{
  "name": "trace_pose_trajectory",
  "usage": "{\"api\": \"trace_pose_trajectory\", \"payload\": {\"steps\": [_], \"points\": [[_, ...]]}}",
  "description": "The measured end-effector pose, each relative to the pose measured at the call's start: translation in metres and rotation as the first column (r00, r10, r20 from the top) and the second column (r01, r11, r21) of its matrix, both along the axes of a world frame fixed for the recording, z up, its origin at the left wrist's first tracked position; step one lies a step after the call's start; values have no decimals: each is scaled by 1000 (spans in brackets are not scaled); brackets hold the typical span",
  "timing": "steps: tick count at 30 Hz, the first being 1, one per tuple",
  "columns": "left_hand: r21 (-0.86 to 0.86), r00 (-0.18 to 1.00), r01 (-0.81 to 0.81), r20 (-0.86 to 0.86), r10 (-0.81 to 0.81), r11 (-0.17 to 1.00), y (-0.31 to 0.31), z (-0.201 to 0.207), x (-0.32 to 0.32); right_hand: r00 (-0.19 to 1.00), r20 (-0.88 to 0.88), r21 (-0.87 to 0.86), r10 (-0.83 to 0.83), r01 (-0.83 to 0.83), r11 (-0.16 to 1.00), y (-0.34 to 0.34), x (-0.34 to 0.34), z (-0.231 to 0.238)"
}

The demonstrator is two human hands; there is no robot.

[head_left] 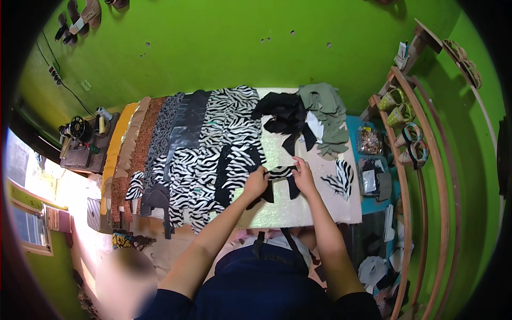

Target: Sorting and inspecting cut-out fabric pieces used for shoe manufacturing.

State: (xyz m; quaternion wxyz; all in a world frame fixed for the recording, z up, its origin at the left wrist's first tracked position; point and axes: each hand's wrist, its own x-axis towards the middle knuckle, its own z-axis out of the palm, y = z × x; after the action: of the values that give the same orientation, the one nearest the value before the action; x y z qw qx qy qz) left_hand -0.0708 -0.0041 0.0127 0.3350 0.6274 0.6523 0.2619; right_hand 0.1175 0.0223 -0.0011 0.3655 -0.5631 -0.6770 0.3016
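Between my two hands a zebra-print cut piece (281, 172) is held over the table, with black material hanging below at both ends. My left hand (256, 183) is closed on its left end, the fingers pinching the edge. At the right end my right hand (304, 176) grips it between thumb and fingers. Left of my hands lie overlapping rows of zebra-print pieces (184, 176). A loose zebra-print piece (344, 180) rests right of my right hand. Beyond my hands is a heap of black cut pieces (280, 113), beside olive-green pieces (324, 104).
The pale table (304, 216) also bears mustard, tan, brown and grey pieces (144, 138) at the left. A sewing machine (80, 130) stands farther left. At right are a wooden rack (413, 133) with sandals (400, 114) and plastic packs (370, 141). A blurred person (126, 282) is at lower left.
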Motion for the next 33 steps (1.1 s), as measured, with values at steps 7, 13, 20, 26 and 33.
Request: {"api": "trace_pose_trajectory", "payload": {"steps": [7,13,20,26,33], "points": [[44,999,-39,-23,40,998,-36,8,-98,995,-64,-5,76,-76,997,-39,-87,-8],[42,971,-22,-239,31,999,-60,-2,-127,998,-29,-6,53,-54,999,-65,-133,-23],[255,898,27,-432,89,966,-66,-15,-126,983,172,99,58,-76,992,-75,-141,-25],[429,904,-29,-375,207,903,-59,-7,-103,960,274,152,60,-105,983,-75,-131,-25],[349,976,37,-212,41,936,-15,-1,-71,972,232,-127,33,-3,992,-24,-101,20]]}}
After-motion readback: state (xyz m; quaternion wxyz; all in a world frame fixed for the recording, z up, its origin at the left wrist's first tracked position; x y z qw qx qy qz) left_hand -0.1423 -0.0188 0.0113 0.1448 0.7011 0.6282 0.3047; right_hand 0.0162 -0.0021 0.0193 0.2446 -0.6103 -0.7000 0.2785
